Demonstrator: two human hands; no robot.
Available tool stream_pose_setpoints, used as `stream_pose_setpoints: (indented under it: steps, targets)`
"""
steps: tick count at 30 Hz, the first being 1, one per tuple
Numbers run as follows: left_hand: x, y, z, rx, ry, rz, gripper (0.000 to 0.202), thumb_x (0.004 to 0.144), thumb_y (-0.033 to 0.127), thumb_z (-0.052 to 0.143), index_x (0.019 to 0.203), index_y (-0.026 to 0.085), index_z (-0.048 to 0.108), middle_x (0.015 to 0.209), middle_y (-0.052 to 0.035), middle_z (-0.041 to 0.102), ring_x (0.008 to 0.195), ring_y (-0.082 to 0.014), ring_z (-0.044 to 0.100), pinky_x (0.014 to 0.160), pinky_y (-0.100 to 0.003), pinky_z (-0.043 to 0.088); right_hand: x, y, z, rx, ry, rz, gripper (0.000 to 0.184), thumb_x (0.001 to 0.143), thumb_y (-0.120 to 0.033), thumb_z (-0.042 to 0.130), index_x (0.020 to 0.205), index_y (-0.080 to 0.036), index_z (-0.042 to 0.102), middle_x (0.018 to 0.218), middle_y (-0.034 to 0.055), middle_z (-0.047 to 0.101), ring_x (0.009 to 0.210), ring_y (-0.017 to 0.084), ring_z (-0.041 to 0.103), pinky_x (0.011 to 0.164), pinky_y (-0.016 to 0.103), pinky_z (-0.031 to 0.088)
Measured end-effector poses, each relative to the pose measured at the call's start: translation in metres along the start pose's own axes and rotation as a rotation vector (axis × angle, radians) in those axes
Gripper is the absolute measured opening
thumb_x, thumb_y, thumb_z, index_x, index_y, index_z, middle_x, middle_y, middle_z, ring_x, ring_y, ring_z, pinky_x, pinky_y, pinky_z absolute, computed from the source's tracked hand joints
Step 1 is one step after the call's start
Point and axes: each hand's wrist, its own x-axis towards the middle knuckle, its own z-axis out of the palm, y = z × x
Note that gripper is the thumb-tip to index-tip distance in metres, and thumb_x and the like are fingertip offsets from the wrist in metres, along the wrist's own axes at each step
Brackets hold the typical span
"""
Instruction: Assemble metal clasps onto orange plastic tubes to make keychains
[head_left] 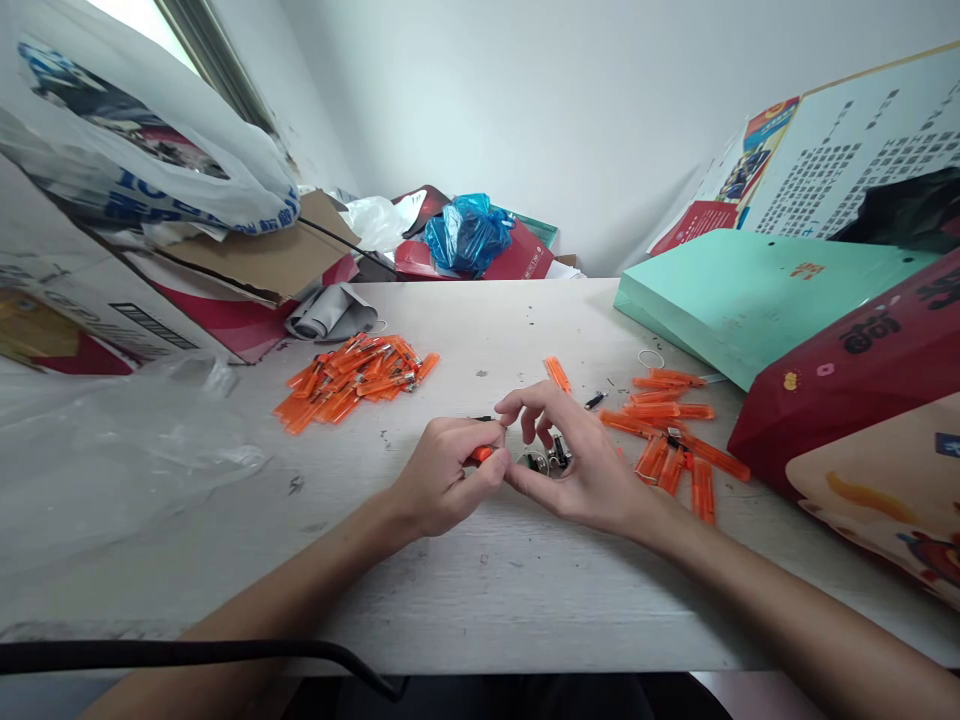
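Note:
My left hand is closed around an orange plastic piece, of which only a small part shows between thumb and fingers. A thin dark tip sticks out above that hand. My right hand meets it from the right, with thumb and index finger apart at the left fingertips and the other fingers loosely curled. Under the right palm lie small metal and black parts, partly hidden by the fingers. Just beyond is a single orange translucent piece, with a small black part near it.
A heap of orange pieces with metal ends lies left; several looser orange pieces lie right. Clear plastic and a cardboard box border the left. Mint and red bags border the right. A black cable crosses the front.

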Motion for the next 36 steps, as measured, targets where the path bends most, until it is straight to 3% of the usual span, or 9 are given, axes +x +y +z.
stream_pose_setpoints:
  steps: [7, 15, 21, 27, 36]
  targets:
    - [0.0013, 0.0012, 0.0002, 0.01, 0.007, -0.001, 0.031, 0.091, 0.022, 0.047, 0.062, 0.019, 0.036, 0.058, 0.0043, 0.036, 0.055, -0.0104, 0.032, 0.056, -0.028, 0.026, 0.0007, 0.0004, 0.0006, -0.008, -0.01, -0.004, 0.035, 0.089, -0.016, 0.067, 0.121, -0.024, 0.054, 0.111, 0.0041, 0.064, 0.089, 0.016, 0.059, 0.074, 0.03, 0.053]
    - [-0.0007, -0.0014, 0.0005, -0.026, -0.008, -0.01, 0.028, 0.097, 0.031, 0.048, 0.073, 0.018, 0.047, 0.065, 0.0035, 0.044, 0.058, -0.0112, 0.039, 0.058, -0.028, 0.029, -0.0006, 0.0015, -0.0026, -0.069, -0.037, -0.101, 0.014, 0.097, -0.021, 0.065, 0.111, -0.021, 0.066, 0.106, 0.0067, 0.063, 0.096, 0.017, 0.063, 0.081, 0.032, 0.054]
    - [0.0006, 0.0005, 0.0005, -0.02, -0.063, 0.011, 0.026, 0.095, 0.038, 0.05, 0.077, 0.019, 0.047, 0.068, 0.0032, 0.045, 0.06, -0.0121, 0.04, 0.059, -0.028, 0.031, -0.0028, 0.0057, -0.0026, -0.184, -0.03, -0.175, 0.013, 0.102, -0.026, 0.059, 0.11, -0.02, 0.068, 0.101, 0.0076, 0.071, 0.089, 0.018, 0.067, 0.075, 0.032, 0.055]
    - [0.0032, 0.0025, -0.0006, 0.0, -0.088, 0.0, 0.023, 0.094, 0.037, 0.053, 0.081, 0.018, 0.051, 0.069, 0.0036, 0.047, 0.06, -0.0119, 0.04, 0.059, -0.027, 0.032, -0.0021, 0.0073, -0.002, -0.258, -0.009, -0.161, 0.014, 0.102, -0.029, 0.059, 0.104, -0.019, 0.069, 0.093, 0.0068, 0.073, 0.081, 0.018, 0.066, 0.071, 0.032, 0.051]
    - [0.0034, 0.0036, -0.0008, 0.003, -0.086, 0.033, 0.023, 0.096, 0.034, 0.056, 0.081, 0.018, 0.048, 0.07, 0.0043, 0.046, 0.061, -0.0108, 0.04, 0.059, -0.026, 0.032, -0.0033, 0.0091, -0.0021, -0.171, -0.029, -0.137, 0.013, 0.102, -0.028, 0.06, 0.1, -0.019, 0.069, 0.091, 0.0056, 0.072, 0.08, 0.017, 0.064, 0.072, 0.031, 0.05]
